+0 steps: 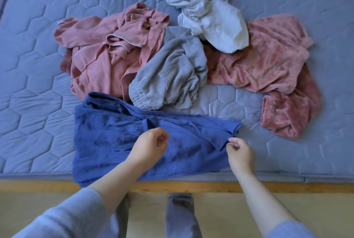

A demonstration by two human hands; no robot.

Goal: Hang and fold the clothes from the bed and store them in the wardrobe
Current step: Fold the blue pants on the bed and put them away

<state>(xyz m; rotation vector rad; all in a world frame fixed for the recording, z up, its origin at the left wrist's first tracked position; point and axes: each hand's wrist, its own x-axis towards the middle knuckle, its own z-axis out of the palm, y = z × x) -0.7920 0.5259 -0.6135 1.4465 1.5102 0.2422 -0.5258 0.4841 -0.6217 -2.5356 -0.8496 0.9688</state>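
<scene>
The left hand point(151, 144) is hovering over the blue garment point(107, 142), fingers loosely curled, holding nothing. The right hand point(240, 154) is curling at the garment's edge; whether it has a grip cannot be told.

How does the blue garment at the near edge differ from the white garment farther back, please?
The blue garment lies spread fairly flat, overhanging the mattress at its near edge; the white garment sits bunched in a heap. The right hand pinches the blue garment's edge; no hand is near the white garment. Both rest on the quilted mattress.
</scene>
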